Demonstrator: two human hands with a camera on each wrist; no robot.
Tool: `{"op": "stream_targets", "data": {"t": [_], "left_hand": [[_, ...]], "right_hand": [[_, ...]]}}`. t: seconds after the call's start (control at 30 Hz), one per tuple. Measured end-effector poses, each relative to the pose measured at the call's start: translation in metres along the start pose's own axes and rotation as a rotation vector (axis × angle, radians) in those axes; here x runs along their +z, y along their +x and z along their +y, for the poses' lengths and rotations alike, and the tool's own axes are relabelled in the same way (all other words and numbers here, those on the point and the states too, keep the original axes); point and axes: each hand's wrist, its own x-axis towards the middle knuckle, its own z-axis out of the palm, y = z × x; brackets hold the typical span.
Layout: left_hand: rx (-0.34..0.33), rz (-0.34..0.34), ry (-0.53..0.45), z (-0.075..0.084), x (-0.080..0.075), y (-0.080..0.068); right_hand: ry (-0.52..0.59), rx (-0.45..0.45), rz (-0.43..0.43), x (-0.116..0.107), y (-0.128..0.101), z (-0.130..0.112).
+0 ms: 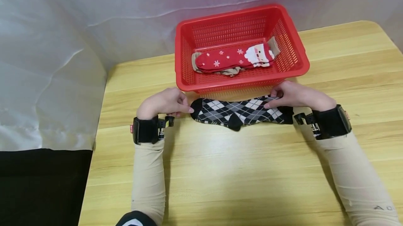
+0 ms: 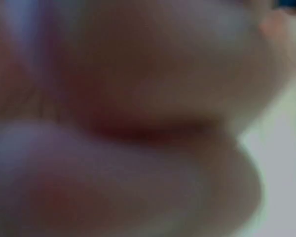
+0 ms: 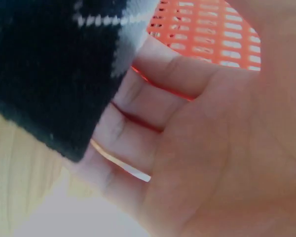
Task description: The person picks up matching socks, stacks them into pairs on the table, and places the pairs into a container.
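White sheeting hangs behind the pale wooden table I am working over. From the head camera I see a black, grey and white argyle sock laid flat across the table, just in front of a red basket. My left hand sits at the sock's toe end, fingers curled with the tips meeting the black toe; whether they actually pinch it I cannot tell. My right hand is at the cuff end, fingers bent down onto the fabric and gripping its edge. Inside the basket lies a red Santa sock on top of a beige one.

On the left wrist camera I get only blurred skin filling the view, so nothing of the grip shows.

On the right wrist camera my fingers curl round the sock's black cuff, with the basket's red mesh close behind and the table beneath.
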Motion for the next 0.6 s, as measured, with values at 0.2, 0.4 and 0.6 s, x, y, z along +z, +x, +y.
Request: {"op": "stream_targets", "data": {"t": [0.2, 0.4, 0.6], "left_hand": [[0.214, -0.002, 0.145, 0.032, 0.014, 0.004], [0.324, 0.07, 0.263, 0.065, 0.043, 0.026], [0.243, 0.152, 0.335, 0.073, 0.062, 0.043]], "right_hand": [[-0.023, 0.015, -0.02, -0.004, -0.002, 0.003], [-0.051, 0.06, -0.046, -0.008, -0.005, 0.005], [-0.081, 0.077, -0.074, -0.013, -0.007, 0.008]]}}
